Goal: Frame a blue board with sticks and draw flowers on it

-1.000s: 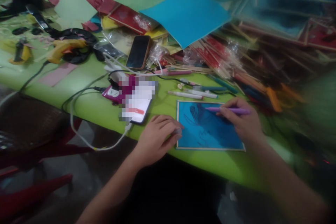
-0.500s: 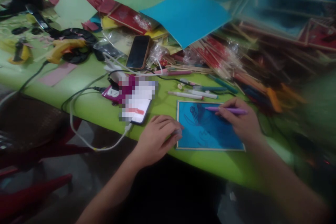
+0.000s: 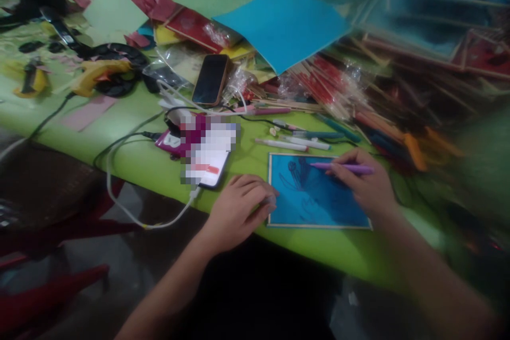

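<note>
My right hand (image 3: 364, 183) is closed in a writing grip around a purple pen (image 3: 353, 168). Its tip meets a blue panel (image 3: 290, 212) edged with thin pale wooden strips. Dark line drawings (image 3: 297, 172) run over the panel's left half, and the hand's shadow covers part of the right. My left hand (image 3: 243, 207) rests at the panel's left edge, fingers loosely bent and thumb apart; a small greyish patch between them is too blurred to identify. White pens (image 3: 282, 144) lie just behind the panel.
A lit phone (image 3: 215, 154) on a white cable sits beside a purple power strip (image 3: 191, 141). Behind lie a dark phone (image 3: 210, 79), a blue sheet (image 3: 285, 26) and bundled wooden sticks (image 3: 319, 82). A yellow glue gun (image 3: 99, 74) is at left on the green table (image 3: 151, 175).
The purple pen and my right hand have shifted very slightly over the same part of the drawing. My left hand stays in place.
</note>
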